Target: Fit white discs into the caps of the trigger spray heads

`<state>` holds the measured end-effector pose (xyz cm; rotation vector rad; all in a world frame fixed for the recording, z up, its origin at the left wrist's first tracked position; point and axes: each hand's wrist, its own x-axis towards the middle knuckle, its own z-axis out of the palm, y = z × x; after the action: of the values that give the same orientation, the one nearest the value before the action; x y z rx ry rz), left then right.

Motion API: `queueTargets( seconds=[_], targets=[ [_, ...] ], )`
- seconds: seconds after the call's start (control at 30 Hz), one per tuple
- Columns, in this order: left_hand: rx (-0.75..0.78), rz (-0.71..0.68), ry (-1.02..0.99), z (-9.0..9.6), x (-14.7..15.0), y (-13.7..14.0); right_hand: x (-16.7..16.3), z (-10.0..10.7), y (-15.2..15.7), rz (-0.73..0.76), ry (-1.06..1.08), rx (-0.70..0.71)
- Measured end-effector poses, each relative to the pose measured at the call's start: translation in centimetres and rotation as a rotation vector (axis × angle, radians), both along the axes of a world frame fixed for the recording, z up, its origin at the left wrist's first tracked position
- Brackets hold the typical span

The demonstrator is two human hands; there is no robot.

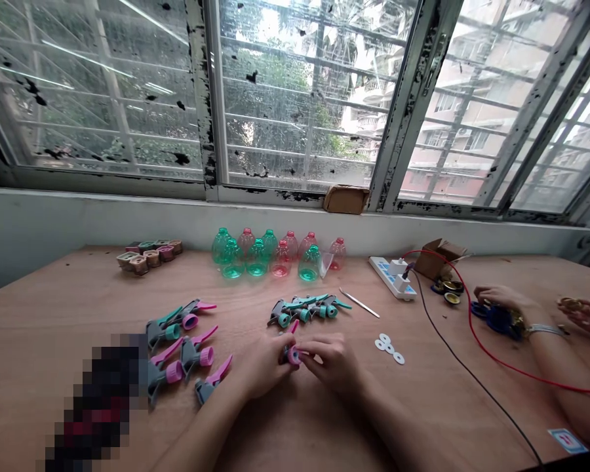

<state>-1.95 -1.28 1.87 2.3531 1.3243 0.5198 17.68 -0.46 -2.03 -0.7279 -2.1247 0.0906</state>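
Note:
My left hand [267, 364] is wrapped round a grey spray trigger head with a pink lever and pink collar [294, 356]. The fingertips of my right hand [335, 364] are pinched together at that collar's opening; whatever they may hold is hidden. Just beyond lies a row of grey spray trigger heads with teal levers [309, 309]. To the left, several more trigger heads with pink collars [206, 356] rest on the wooden table [403, 419]. Several flat white washers [389, 349] lie to the right of my hands.
Green bottles [258, 259] and pink bottles [338, 252] stand by the wall. A white tool [360, 303], power strip [392, 278] and red cable [501, 358] lie rightward. Small containers [151, 257] sit far left. Another person's hands [504, 301] handle blue and gold items at right.

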Motion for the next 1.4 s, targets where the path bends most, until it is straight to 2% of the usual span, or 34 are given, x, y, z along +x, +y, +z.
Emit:
queueTargets(
  seconds=[0.17, 0.33, 0.53, 0.6, 0.7, 0.8, 1.0, 1.17, 1.27, 1.4],
  targets=[
    [0.009, 0.008, -0.147, 0.4, -0.2, 0.0, 0.6, 0.1, 0.2, -0.078, 0.105, -0.015],
    [0.020, 0.032, -0.192, 0.8, -0.2, -0.2, 1.0, -0.1, 0.7, -0.063, 0.244, -0.135],
    [0.100, 0.307, -0.261, 1.3, -3.2, 2.2, 1.4, -0.2, 1.2, -0.090, 0.297, -0.219],
    [0.106, 0.376, -0.211, 1.4, -4.4, 3.5, 1.5, 0.0, 1.2, -0.089, 0.287, -0.225],
    [0.115, 0.396, -0.083, 1.9, -5.0, 5.1, 1.4, 0.6, 1.2, -0.086, 0.280, -0.219],
    [0.106, 0.384, 0.010, 2.4, -4.2, 6.1, 1.2, 0.9, 1.2, -0.069, 0.279, -0.221],
    [0.046, 0.313, 0.061, 3.1, -3.2, 7.1, 1.2, 0.4, 1.8, -0.046, 0.254, -0.267],
    [-0.035, 0.229, 0.109, 6.2, -5.7, 5.2, 1.4, 0.2, 1.6, -0.039, 0.225, -0.283],
    [-0.199, 0.092, 0.261, 8.0, -6.7, 2.2, 1.3, 0.5, 1.4, -0.010, 0.207, -0.285],
    [-0.297, 0.103, 0.492, 8.1, -6.1, -1.5, 1.2, 0.6, 1.5, -0.010, 0.186, -0.300]
  ],
)
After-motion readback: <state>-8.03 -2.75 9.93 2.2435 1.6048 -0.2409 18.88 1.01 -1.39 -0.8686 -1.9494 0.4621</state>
